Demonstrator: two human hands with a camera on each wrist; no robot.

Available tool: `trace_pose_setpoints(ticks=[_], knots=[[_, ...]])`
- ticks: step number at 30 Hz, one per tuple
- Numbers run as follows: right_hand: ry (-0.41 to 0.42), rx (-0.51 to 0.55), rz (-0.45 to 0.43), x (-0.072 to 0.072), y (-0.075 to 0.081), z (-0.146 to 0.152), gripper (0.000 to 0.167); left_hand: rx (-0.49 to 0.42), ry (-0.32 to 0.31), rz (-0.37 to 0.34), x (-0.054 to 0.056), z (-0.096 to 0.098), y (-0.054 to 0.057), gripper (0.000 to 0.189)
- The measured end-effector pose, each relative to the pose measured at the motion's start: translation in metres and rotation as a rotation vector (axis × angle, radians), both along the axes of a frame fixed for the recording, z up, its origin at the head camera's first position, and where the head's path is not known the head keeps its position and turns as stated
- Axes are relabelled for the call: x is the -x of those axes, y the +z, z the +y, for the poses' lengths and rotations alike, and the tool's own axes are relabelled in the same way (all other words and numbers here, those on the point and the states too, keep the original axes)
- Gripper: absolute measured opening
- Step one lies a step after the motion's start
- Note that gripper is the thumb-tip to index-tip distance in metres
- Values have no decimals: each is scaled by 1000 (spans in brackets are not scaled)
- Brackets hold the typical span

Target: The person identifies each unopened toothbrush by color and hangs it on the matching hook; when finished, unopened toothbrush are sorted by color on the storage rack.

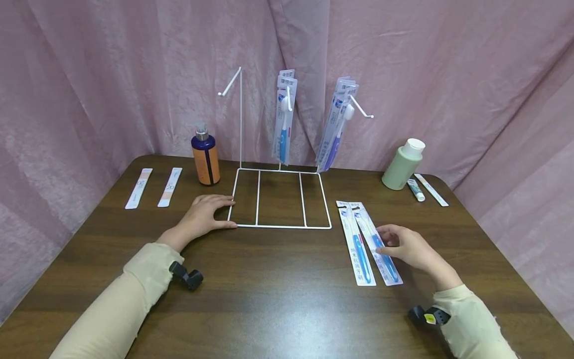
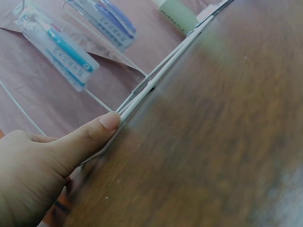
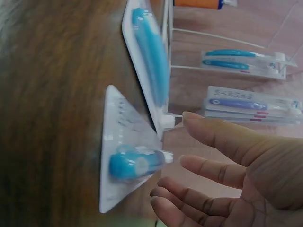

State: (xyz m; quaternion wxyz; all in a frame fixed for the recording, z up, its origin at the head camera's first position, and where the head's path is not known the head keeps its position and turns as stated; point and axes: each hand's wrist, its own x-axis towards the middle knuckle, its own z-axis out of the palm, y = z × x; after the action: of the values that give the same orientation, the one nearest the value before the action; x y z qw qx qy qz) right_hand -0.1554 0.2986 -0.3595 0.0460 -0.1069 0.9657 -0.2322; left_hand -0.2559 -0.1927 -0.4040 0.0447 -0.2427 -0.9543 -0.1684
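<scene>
A white wire display rack [image 1: 281, 227] stands mid-table, with packaged toothbrushes on two of its hooks; its left hook [image 1: 229, 82] is bare. My left hand [image 1: 202, 215] rests at the front left corner of the rack's base, its thumb extended against the front wire, as the left wrist view also shows. Two packaged blue toothbrushes lie right of the rack: a left pack [image 1: 357, 244] and a right pack [image 1: 376, 244]. Over the right pack hovers my right hand [image 1: 405, 247], thumb and fingers parted around its edge. In the right wrist view nothing sits between those fingers.
Behind the left hand stands an orange and blue bottle [image 1: 206, 159], with two slim white packets [image 1: 139, 188] farther left. A green bottle [image 1: 402, 165], a small tube [image 1: 415, 190] and a narrow strip [image 1: 431, 190] occupy the back right. A pink curtain [image 1: 134, 75] hangs behind the table.
</scene>
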Motion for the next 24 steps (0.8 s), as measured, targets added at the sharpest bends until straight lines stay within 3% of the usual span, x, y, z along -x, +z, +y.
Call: trace_pose_setpoints(ticks=[14,24], knots=[[-64,-101,-31,11,-13,-11,62,-6,-5,10,-2,1,4,73],[-165,-59,-161,16,-13,-13,73,-11,-8,23,0,0,0,73]])
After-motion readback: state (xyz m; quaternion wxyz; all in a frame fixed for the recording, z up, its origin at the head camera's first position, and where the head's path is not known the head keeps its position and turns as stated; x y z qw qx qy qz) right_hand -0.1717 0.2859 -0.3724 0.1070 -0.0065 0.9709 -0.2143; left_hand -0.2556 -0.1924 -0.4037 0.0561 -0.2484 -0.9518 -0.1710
